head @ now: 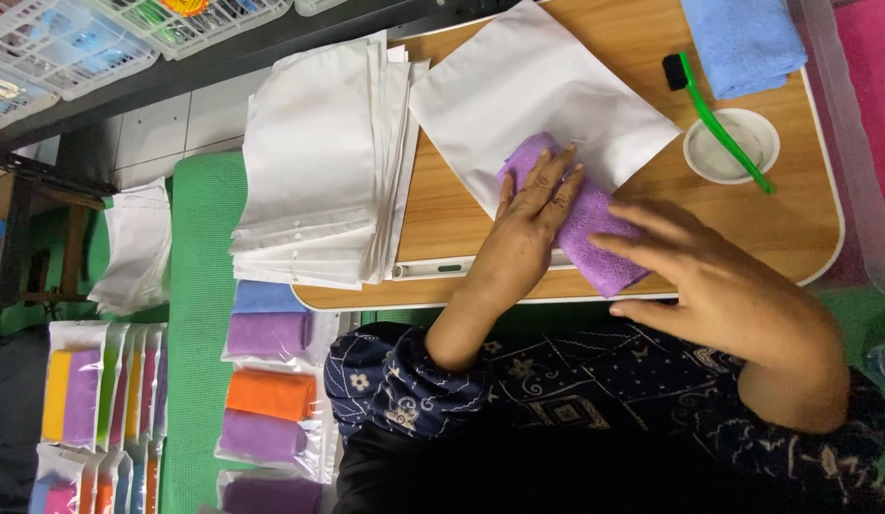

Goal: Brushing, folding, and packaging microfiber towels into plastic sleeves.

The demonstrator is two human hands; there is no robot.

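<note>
Nearest the camera is the person's dark patterned sleeve (414,381), from which the left forearm reaches up onto the wooden tabletop (462,219). The left hand (533,214) lies flat with fingers spread, pressing down on the upper end of a folded purple microfibre cloth (595,238). The right hand (718,286) comes in from the right, fingers open and slightly curled, its fingertips touching the lower right part of the same cloth; it grips nothing. The cloth lies tilted near the front edge of the tabletop, its far end resting on or tucked into the mouth of a flat white plastic pouch (538,105); which of the two cannot be told.

To the left, beside the sleeve, packed cloths in clear bags (271,390) lie on a green mat (200,286), showing blue, purple and orange rolls. Further left is a row of filled pouches with mixed coloured cloths (100,390).

Beyond the hands, a thick stack of empty white pouches (319,162) overhangs the tabletop's left edge. On the right stands a small round white dish (737,162), with a green-handled brush with a black head (718,124) laid across it. At the far edge lies a folded light blue cloth (742,38). White wire baskets (71,43) sit at the far left.
</note>
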